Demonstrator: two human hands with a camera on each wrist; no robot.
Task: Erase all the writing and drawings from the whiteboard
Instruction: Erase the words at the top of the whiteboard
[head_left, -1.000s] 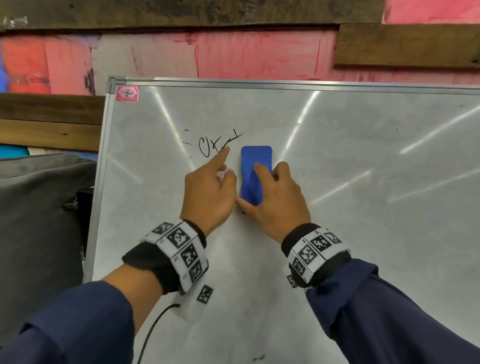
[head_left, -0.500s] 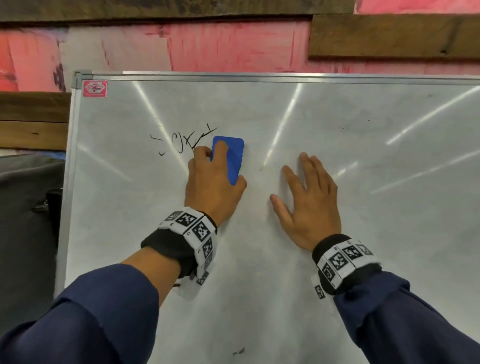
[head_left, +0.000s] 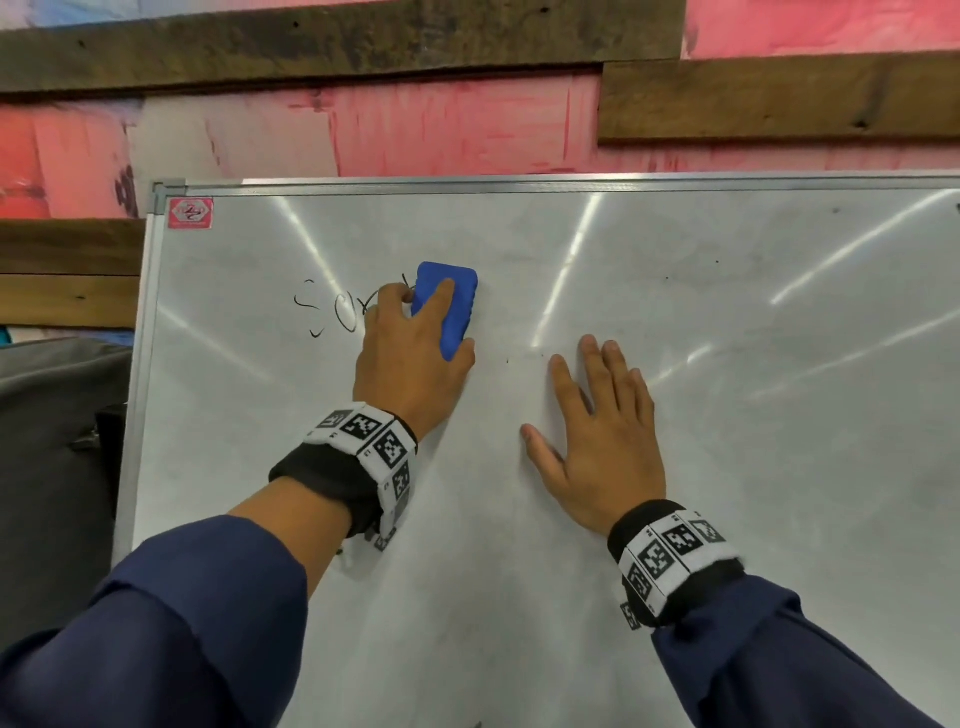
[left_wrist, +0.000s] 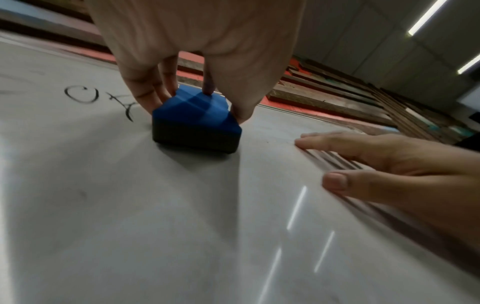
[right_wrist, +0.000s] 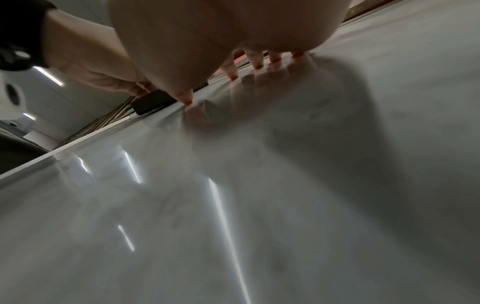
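Note:
The whiteboard (head_left: 727, 322) carries black scribbled writing (head_left: 332, 312) near its upper left, also seen in the left wrist view as writing (left_wrist: 85, 96). My left hand (head_left: 415, 358) grips a blue eraser (head_left: 449, 306) with a black felt base (left_wrist: 194, 135), pressed on the board just right of the writing; its knuckles hide the last strokes. My right hand (head_left: 597, 431) lies flat on the board to the right, fingers spread straight, holding nothing. In the right wrist view its fingertips (right_wrist: 257, 65) touch the glossy surface.
The board has a silver frame (head_left: 150, 312) and a red sticker (head_left: 191, 213) in its top-left corner. Behind it is a pink wall with dark wooden planks (head_left: 779, 98). A grey padded object (head_left: 57, 441) stands left of the board. Faint smudges mark the board.
The eraser passed from my right hand to my left a second ago. My right hand moved right and flattened on the board. In the last half second little changed.

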